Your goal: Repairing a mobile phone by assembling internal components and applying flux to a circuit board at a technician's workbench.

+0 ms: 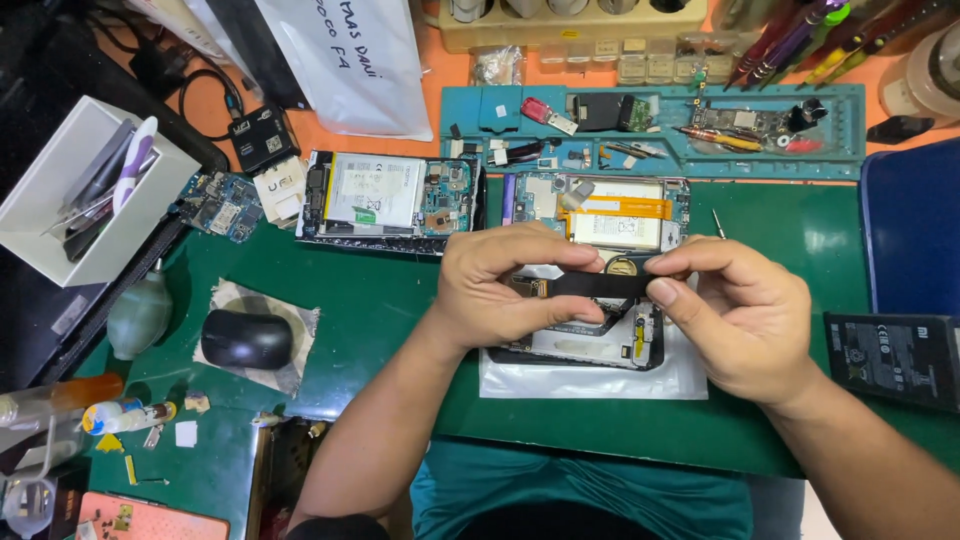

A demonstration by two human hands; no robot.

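My left hand point(503, 282) and my right hand point(745, 315) together pinch a flat black ribbon cable point(600, 285), one at each end, holding it level above an opened phone point(590, 345). That phone lies on a white plastic bag point(560, 383) on the green mat point(370, 320). The hands hide most of the phone's upper part.
Two more opened phones point(390, 200) point(620, 210) lie behind. A teal parts tray point(650, 130) holds small parts and tools. A black mouse point(245, 338) sits left, a white box with tools point(85, 190) far left, a black battery point(895, 360) right, glue bottles point(125, 415) front left.
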